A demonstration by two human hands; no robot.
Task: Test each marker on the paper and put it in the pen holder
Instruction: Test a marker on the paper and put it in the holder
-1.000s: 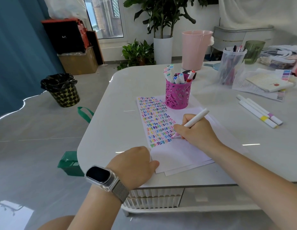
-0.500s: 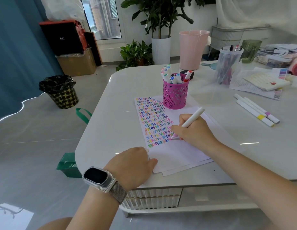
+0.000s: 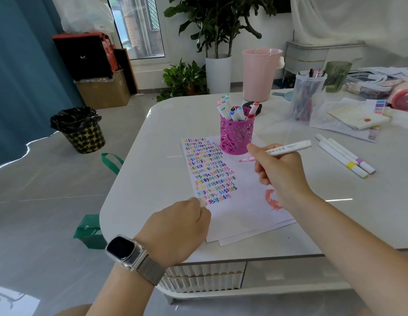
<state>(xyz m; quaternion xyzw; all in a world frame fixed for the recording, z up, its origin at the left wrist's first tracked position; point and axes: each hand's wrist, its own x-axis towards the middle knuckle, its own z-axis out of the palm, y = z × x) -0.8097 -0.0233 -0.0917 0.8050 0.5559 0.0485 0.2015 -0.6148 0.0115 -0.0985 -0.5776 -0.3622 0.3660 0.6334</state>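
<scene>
My right hand [image 3: 279, 171] grips a white marker [image 3: 287, 148] with a pink tip, held above the paper [image 3: 239, 208] with the tip pointing left. My left hand [image 3: 178, 226] is curled at the paper's lower left corner and pinches a small white piece, apparently the marker's cap [image 3: 201, 202]. The paper carries rows of coloured squiggles and a red scribble. The pink openwork pen holder [image 3: 236, 136] stands at the paper's far edge, with several markers upright in it. Three white markers [image 3: 345, 158] lie on the table to the right.
A clear plastic cup of pens [image 3: 306, 96], a notepad on papers [image 3: 355, 117] and a green glass [image 3: 336, 75] occupy the white table's [image 3: 152, 169] far right. A pink bin [image 3: 261, 73] stands behind the table. A black waste bin [image 3: 78, 130] sits on the floor at left.
My right hand has lifted the marker off the paper and swung it up toward the pen holder. My left hand has risen slightly from the paper's corner.
</scene>
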